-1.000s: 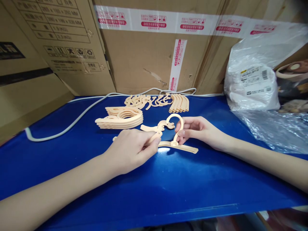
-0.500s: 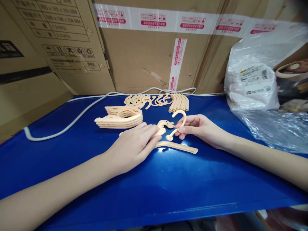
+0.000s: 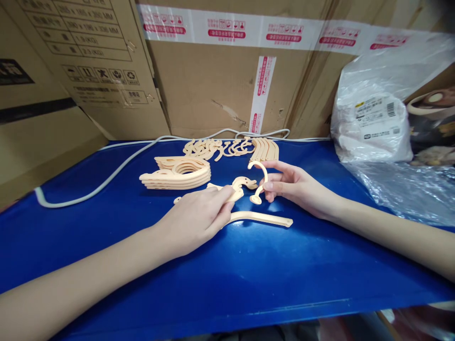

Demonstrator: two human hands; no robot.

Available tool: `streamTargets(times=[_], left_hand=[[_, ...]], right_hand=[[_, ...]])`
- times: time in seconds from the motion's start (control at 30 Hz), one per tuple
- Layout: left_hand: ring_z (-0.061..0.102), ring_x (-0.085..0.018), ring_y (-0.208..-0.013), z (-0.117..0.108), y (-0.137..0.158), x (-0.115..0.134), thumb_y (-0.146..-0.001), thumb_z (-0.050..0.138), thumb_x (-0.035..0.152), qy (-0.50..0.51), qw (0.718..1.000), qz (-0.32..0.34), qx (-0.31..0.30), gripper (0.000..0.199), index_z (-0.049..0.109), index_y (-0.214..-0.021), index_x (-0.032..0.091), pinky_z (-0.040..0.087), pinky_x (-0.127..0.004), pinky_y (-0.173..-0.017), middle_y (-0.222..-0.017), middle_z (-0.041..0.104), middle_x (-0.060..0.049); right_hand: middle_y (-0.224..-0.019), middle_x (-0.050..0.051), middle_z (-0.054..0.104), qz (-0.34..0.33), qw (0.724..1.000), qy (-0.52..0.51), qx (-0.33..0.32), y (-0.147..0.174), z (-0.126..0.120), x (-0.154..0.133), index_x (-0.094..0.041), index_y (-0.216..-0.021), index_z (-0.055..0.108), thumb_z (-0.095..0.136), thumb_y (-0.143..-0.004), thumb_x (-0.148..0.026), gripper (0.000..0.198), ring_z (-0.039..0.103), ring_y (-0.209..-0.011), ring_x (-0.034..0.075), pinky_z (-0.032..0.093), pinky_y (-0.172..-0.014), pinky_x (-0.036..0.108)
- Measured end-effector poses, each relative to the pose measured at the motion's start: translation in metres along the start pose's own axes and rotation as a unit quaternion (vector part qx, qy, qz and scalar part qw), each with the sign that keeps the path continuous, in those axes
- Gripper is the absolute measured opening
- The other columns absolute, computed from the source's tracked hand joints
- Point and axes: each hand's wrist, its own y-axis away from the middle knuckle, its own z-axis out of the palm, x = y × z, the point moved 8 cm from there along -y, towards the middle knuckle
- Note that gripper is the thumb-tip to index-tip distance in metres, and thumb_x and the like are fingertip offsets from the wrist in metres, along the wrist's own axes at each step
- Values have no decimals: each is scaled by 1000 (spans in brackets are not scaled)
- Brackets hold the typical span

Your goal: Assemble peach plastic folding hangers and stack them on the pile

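Between the thumb and fingers of my right hand (image 3: 291, 184) is a beige plastic hanger hook (image 3: 263, 177), its curl upward and its round base low. My left hand (image 3: 201, 213) is closed on a beige hanger piece (image 3: 235, 195); the hand covers much of it. Just behind that piece lies a small curved part with holes (image 3: 245, 182). A long curved hanger arm (image 3: 263, 217) rests on the table in front, its left end near my left fingers. Left of my hands stands a stack of beige hanger parts (image 3: 176, 180).
At the back of the blue table (image 3: 227, 284) lie a pile of loose hooks (image 3: 202, 148) and a row of curved arms (image 3: 265, 149). A white cable (image 3: 124, 170) runs along the left and back. Cardboard boxes (image 3: 220, 85) wall the rear; a plastic-wrapped bundle (image 3: 373, 123) sits right.
My right hand has turned the hook more upright and shifted it slightly left. My left hand has drawn back a little, showing more of the piece it holds.
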Motion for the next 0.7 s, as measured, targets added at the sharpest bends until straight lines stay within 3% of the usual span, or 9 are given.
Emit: streamTargets(times=[0.2, 0.43, 0.7], left_hand=[[56, -20, -76, -3, 1, 3, -101, 28, 29, 8, 1000, 13, 15, 30, 55, -100, 16, 39, -33, -67, -86, 62, -5], [61, -21, -94, -1, 3, 7, -104, 26, 32, 39, 998, 56, 6, 35, 52, -122, 19, 45, -35, -81, -108, 64, -7], [60, -21, -105, -2, 1, 7, -104, 29, 32, 23, 997, 76, 23, 34, 53, -125, 21, 46, -35, -88, -116, 64, -6]], right_hand=[[-84, -4, 67, -16, 1000, -16, -3, 0, -1, -1, -28, -139, 46, 75, -77, -19, 69, 60, -63, 7, 52, -63, 23], [-83, -4, 67, -12, 1000, -10, 6, -1, -3, 0, -25, -132, 53, 75, -77, -19, 60, 58, -63, 7, 51, -62, 23], [-87, -3, 69, -15, 1000, -19, 3, -2, -5, 3, -25, -131, 52, 76, -77, -19, 59, 59, -64, 7, 51, -63, 23]])
